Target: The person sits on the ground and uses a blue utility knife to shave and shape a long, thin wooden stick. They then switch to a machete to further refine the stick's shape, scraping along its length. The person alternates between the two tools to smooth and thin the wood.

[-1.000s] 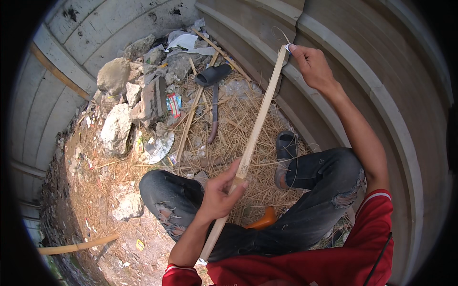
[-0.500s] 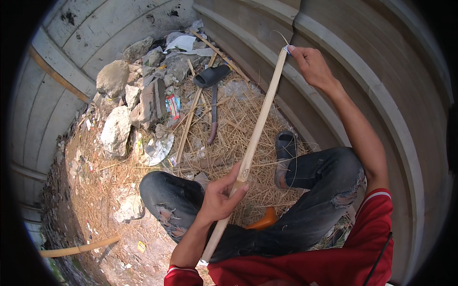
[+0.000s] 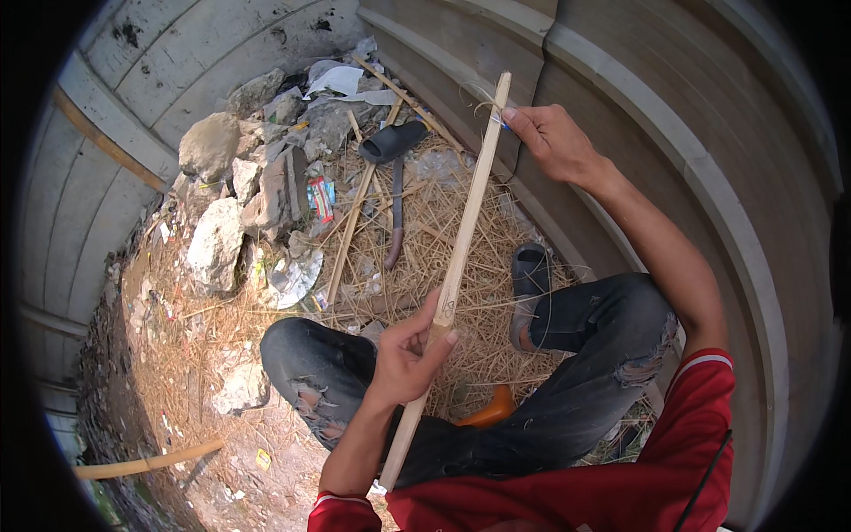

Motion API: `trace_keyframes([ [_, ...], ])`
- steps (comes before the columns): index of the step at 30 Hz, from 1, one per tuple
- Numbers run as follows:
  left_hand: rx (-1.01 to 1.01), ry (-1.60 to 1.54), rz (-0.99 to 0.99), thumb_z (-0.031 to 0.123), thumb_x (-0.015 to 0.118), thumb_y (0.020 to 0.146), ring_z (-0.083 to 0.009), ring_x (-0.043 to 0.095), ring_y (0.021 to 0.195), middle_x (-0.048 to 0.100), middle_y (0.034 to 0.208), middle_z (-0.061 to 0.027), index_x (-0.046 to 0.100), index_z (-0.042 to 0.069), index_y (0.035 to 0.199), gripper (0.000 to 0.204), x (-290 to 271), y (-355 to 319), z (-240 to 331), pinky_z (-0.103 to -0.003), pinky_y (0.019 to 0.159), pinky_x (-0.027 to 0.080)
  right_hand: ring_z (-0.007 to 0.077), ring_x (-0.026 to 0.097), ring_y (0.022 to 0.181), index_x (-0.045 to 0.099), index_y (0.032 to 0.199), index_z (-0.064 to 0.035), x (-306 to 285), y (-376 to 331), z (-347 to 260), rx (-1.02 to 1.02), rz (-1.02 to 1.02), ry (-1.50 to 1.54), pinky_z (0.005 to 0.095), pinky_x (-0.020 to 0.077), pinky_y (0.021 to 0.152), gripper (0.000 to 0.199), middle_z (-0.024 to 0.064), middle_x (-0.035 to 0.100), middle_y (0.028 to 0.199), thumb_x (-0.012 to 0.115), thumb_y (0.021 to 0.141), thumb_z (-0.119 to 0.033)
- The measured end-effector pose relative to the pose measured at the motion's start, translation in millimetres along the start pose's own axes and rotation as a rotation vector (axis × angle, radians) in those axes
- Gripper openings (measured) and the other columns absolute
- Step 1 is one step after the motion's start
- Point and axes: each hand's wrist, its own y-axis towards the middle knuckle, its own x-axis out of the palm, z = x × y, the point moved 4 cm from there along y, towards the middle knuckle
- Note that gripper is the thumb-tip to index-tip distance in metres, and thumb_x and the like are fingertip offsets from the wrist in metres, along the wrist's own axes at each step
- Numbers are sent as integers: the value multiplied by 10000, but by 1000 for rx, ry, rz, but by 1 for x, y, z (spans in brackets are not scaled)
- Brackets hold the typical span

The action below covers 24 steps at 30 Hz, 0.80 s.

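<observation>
Straw-strewn ground by rubble, red packet among stones, both hands, left, right, pinching bamboo strip

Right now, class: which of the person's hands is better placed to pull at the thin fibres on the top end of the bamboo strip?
Right. The right hand already pinches loose fibres at the bamboo strip top end, while the left hand grips it low down near the knees, steadying it.

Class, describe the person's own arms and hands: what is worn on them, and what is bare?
Both forearms are bare. The left hand and right hand wear no gloves, and no rings or watch show. Short red sleeves with a thin white band at the cuff cover the upper arms; the right cuff shows the band clearly.
</observation>
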Motion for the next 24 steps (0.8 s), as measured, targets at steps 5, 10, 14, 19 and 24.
trace_keyframes([
  [5,109,-32,135,-40,594,964,-17,544,837,630,1132,-55,339,-112,1489,589,-2,16,7,-166,674,433,353,532,497,720,950,-50,43,-13,-35,-268,-156,-54,449,432,538,480,164,522,545,430,1059,-415],
  [10,103,19,167,-53,610,949,-6,541,835,638,1122,-53,346,-112,1486,602,-13,12,12,-160,677,433,378,562,582,725,967,-52,35,0,-57,-183,-90,-83,470,453,595,474,192,551,601,444,1043,-427],
  [14,124,26,97,-45,624,943,-60,576,986,619,1224,-101,339,-119,1486,617,-8,4,-4,-198,823,472,431,633,729,731,954,-47,8,16,-25,65,47,-104,497,498,681,481,224,643,709,448,1026,-428],
  [19,74,106,15,-31,624,949,-110,559,1126,567,1334,-142,337,-129,1482,613,0,1,-6,-231,949,449,425,627,710,722,932,-30,-12,15,9,125,98,-160,491,490,674,498,225,627,690,434,1036,-423],
  [24,67,37,90,-24,627,950,-86,565,1082,585,1300,-132,346,-133,1475,605,-6,9,-4,-207,894,459,428,615,691,703,903,-22,35,-7,-29,-58,-167,-113,504,481,662,494,223,611,679,431,1039,-411],
])
